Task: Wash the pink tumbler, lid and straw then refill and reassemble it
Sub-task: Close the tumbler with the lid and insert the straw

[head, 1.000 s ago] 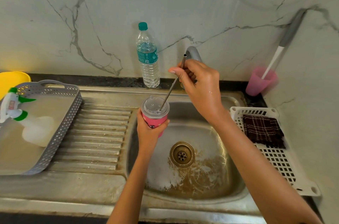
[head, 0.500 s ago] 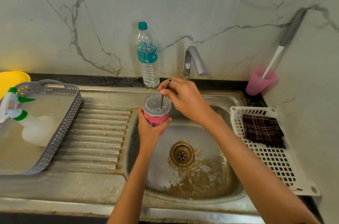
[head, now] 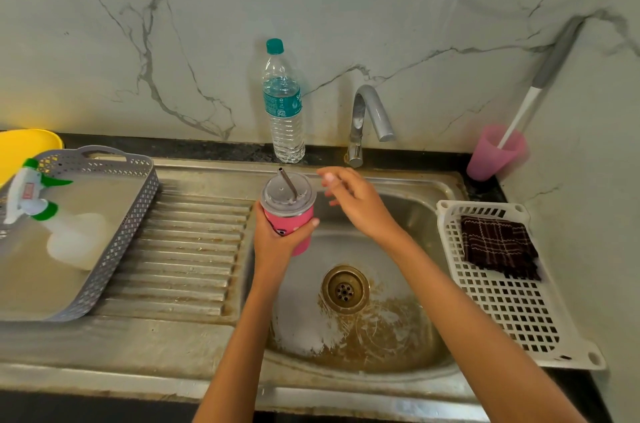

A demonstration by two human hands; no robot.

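Note:
My left hand (head: 277,239) grips the pink tumbler (head: 300,225) from below and holds it upright over the left edge of the sink basin (head: 408,346). A grey translucent lid (head: 288,198) sits on the tumbler. The metal straw (head: 287,183) pokes through the lid and leans to the left, only its short top end showing. My right hand (head: 356,201) hovers just right of the lid with fingers apart, holding nothing and apart from the straw.
A water bottle (head: 284,104) stands against the wall behind the tumbler, the tap (head: 369,118) to its right. A grey tray (head: 114,249) with a spray bottle (head: 38,204) lies left. A white basket (head: 512,301) with a dark cloth (head: 498,246) sits right; a pink cup (head: 491,154) holds a brush.
My right hand pushed the straw down through the lid until only its tip shows, then let go and drew back to the right. The left hand kept the tumbler steady.

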